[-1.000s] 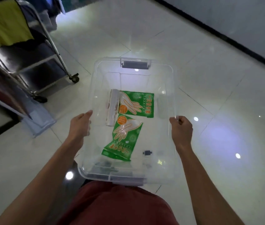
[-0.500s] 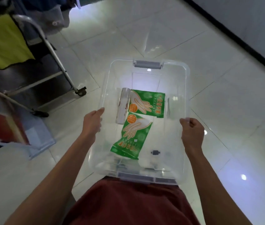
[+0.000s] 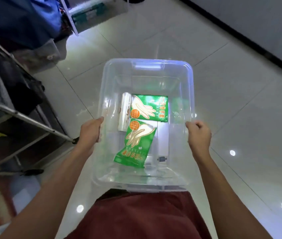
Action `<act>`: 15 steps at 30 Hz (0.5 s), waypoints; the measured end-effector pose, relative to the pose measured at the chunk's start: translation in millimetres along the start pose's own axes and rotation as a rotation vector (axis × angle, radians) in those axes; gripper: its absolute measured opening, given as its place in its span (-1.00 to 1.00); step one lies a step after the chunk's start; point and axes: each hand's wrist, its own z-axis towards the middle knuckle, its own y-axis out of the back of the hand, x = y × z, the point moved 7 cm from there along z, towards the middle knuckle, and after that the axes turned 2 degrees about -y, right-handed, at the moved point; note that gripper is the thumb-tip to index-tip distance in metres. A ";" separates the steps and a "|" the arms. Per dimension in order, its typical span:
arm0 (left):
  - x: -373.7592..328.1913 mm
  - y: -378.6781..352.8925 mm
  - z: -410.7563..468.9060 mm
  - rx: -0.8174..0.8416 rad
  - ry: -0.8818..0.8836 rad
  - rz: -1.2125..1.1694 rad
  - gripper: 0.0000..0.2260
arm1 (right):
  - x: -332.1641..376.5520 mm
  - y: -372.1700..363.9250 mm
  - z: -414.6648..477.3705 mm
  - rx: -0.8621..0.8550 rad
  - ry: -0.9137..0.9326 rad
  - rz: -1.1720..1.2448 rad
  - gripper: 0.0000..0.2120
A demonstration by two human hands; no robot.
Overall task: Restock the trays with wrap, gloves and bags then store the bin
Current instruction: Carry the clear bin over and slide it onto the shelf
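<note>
Here, person carrying clear bin (image 3: 189, 87) at waist height over tiled floor (image 3: 240, 109). Left hand (image 3: 91, 131) clamping left rim; right hand (image 3: 199, 135) curled around right rim. Two green glove packs (image 3: 149, 107) and roll, possibly wrap (image 3: 124, 112), lying loose on bin bottom. Risk: tilting bin sliding contents sideways; glossy floor and nearby cart (image 3: 24, 118) inviting slip or bump.

Open tile floor (image 3: 223, 94) ahead and right. Metal cart (image 3: 24, 118) crowds the left; dark baseboard (image 3: 240, 31) bounds the far right.
</note>
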 end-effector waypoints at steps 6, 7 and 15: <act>-66.8 7.2 100.2 -0.153 0.029 -0.082 -0.68 | 120.8 -109.5 116.1 0.177 0.154 -0.126 -0.84; -71.8 7.9 121.1 -0.169 0.047 -0.101 -0.69 | 135.3 -129.5 134.5 0.199 0.177 -0.149 -0.87; -145.3 -27.4 318.5 -0.164 0.147 -0.132 -0.68 | 227.6 -280.9 292.3 0.206 0.211 -0.186 -0.86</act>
